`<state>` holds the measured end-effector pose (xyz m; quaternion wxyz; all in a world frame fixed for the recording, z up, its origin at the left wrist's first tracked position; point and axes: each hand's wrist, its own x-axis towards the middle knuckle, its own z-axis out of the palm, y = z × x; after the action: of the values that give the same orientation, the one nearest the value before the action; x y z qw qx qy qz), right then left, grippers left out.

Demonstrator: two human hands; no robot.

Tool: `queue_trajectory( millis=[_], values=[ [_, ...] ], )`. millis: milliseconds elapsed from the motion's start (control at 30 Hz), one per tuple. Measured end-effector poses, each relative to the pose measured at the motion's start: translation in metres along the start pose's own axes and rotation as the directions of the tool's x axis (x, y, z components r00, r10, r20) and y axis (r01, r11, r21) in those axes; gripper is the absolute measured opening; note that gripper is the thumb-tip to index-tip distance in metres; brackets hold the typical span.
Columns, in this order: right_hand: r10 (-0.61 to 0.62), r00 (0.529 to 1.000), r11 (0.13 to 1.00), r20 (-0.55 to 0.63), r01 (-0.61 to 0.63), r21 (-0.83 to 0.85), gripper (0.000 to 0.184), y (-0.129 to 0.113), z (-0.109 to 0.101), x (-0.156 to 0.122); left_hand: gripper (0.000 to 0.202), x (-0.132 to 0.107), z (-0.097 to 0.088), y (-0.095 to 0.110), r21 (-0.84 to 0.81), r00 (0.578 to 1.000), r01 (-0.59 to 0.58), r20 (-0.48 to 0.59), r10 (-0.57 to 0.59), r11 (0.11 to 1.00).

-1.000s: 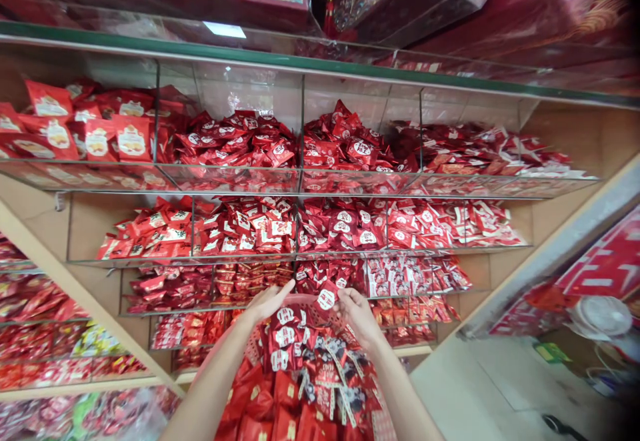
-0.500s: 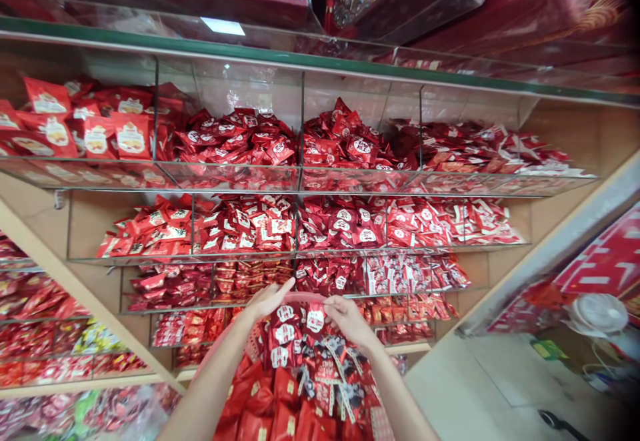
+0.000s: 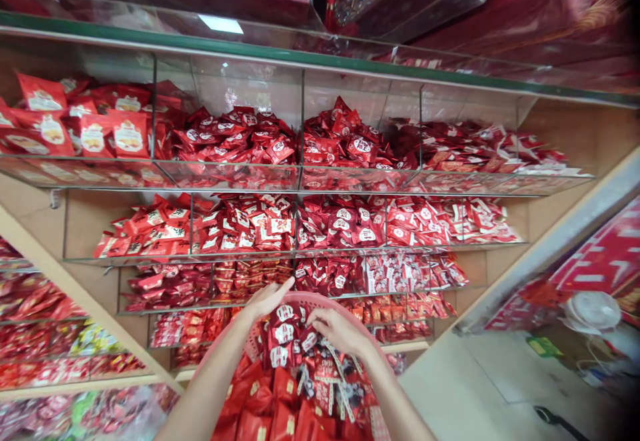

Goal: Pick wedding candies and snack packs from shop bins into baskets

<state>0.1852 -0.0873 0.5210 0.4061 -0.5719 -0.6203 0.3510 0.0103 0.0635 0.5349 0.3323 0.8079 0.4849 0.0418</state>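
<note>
Fingers (image 3: 325, 321) curled, right hand (image 3: 336, 331) at packet (image 3: 309, 341); left hand (image 3: 264, 301), thumb extended, on basket (image 3: 324, 299).

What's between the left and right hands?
Dark red packets with white labels, inside the pink basket, lie between the left hand and right hand; seen in the head view.

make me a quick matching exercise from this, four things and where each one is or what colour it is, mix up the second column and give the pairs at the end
Things:
1. perforated basket
2. left hand
3. right hand
4. yellow packets

Places and colours:
a. over the packets inside the basket
b. well to the left of both hands
c. pink
d. at the basket's rim

Right pairs: 1-c, 2-d, 3-a, 4-b
</note>
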Motion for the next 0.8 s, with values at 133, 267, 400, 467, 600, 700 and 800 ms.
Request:
queue_trajectory(
  millis=[133,267,400,467,600,700,800],
  values=[
    [-0.084,0.996,0.986,-0.019,0.080,-0.149,0.027,-0.004,-0.005,0.012,0.082,-0.001,-0.001,0.002,0.001,1.000,0.003,0.013,-0.003,1.000],
    [-0.012,0.974,0.946,-0.224,-0.061,-0.318,0.028,-0.002,-0.040,0.024,0.084,-0.001,-0.001,0.002,0.003,1.000,0.013,0.015,-0.013,1.000],
    [0.120,0.916,0.728,-0.382,-0.343,-0.594,0.031,0.016,-0.075,0.035,0.082,-0.001,-0.001,0.002,0.001,1.000,0.000,0.014,0.000,1.000],
    [0.144,0.911,0.670,-0.387,-0.377,-0.639,0.033,0.027,-0.082,0.041,0.080,-0.001,-0.001,0.002,0.004,1.000,-0.003,0.011,0.003,1.000],
    [0.147,0.941,0.564,-0.305,-0.333,-0.756,0.041,0.041,-0.077,0.057,0.078,0.000,-0.001,0.003,0.014,1.000,-0.004,-0.004,0.004,1.000],
    [0.155,0.950,0.472,-0.271,-0.312,-0.824,0.047,0.046,-0.073,0.069,0.076,0.001,0.000,0.003,0.015,1.000,-0.007,-0.006,0.007,1.000],
    [0.167,0.947,0.385,-0.274,-0.319,-0.866,0.046,0.051,-0.071,0.075,0.075,0.001,0.000,0.002,0.010,1.000,-0.010,-0.005,0.010,1.000]
  ],
)
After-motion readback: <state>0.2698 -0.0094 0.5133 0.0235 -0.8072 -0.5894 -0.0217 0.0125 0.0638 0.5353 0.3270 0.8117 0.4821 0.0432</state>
